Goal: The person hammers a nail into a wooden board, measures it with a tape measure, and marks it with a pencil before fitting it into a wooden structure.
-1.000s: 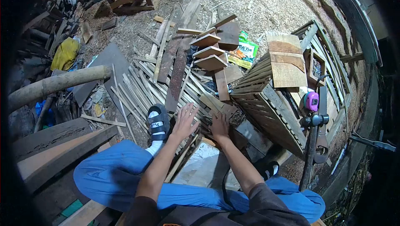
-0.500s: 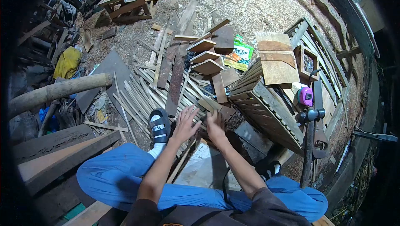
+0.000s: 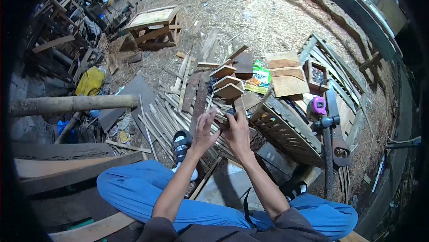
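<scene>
My left hand [image 3: 206, 131] is raised above the pile of thin wood strips [image 3: 156, 119], its fingers apart and nothing in it. Beside it on the right, my right hand [image 3: 237, 131] has its fingers curled at the near end of a wooden piece; what they hold is hidden. Just beyond the hands stands a wooden assembly with several pointed boards [image 3: 229, 91] set one behind another. A sandaled foot [image 3: 182, 143] rests to the left of my left hand.
At right, a slatted crate [image 3: 290, 130] stands near a hammer [image 3: 328, 123], a pink tape measure [image 3: 318, 105], a handsaw [image 3: 341, 148] and a small box [image 3: 317, 76]. A low wooden stand [image 3: 154, 25] is at the back left. A thick pole [image 3: 76, 104] juts in from the left.
The view has tilted up and shifted. My left hand has lifted and turned, and both hands are nearer the pointed boards.
</scene>
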`<state>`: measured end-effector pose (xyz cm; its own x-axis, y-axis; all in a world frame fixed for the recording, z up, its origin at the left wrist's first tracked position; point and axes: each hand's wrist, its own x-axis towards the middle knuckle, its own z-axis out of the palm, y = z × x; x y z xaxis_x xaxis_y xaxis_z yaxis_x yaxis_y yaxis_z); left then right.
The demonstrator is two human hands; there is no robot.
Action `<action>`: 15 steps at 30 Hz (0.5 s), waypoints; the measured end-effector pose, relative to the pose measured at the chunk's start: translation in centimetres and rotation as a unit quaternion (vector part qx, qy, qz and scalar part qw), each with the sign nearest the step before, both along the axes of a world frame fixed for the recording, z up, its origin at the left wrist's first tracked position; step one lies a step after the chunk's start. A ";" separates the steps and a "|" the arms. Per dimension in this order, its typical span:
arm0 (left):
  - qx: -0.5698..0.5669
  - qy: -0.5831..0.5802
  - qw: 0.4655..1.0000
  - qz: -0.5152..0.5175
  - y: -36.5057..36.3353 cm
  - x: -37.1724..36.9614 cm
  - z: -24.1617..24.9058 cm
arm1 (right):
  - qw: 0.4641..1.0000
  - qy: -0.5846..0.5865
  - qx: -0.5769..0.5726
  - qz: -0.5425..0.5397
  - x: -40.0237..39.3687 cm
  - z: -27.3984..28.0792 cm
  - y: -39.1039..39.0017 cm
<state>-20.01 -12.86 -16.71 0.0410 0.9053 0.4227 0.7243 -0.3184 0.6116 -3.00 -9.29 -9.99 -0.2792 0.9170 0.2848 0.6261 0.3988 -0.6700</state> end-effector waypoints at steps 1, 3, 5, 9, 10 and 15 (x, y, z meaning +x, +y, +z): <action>0.043 -0.024 0.999 -0.012 0.5 0.2 0.4 | 0.999 0.032 0.009 -0.005 0.2 1.4 0.1; 0.118 -0.061 0.991 0.010 2.3 1.5 3.4 | 0.998 0.043 0.045 -0.028 1.2 3.7 0.5; 0.123 -0.094 0.988 0.002 3.1 2.9 8.5 | 0.992 0.103 0.066 -0.008 2.7 7.4 0.7; 0.112 -0.117 0.984 -0.075 4.5 5.5 15.4 | 0.983 0.148 0.106 0.011 7.1 16.1 -0.6; 0.157 -0.062 0.983 -0.073 4.8 6.6 17.4 | 0.980 0.168 0.102 0.010 8.4 17.3 -0.7; 0.186 -0.150 0.950 -0.202 5.1 12.5 21.9 | 0.978 0.107 0.180 0.024 16.1 22.0 -2.5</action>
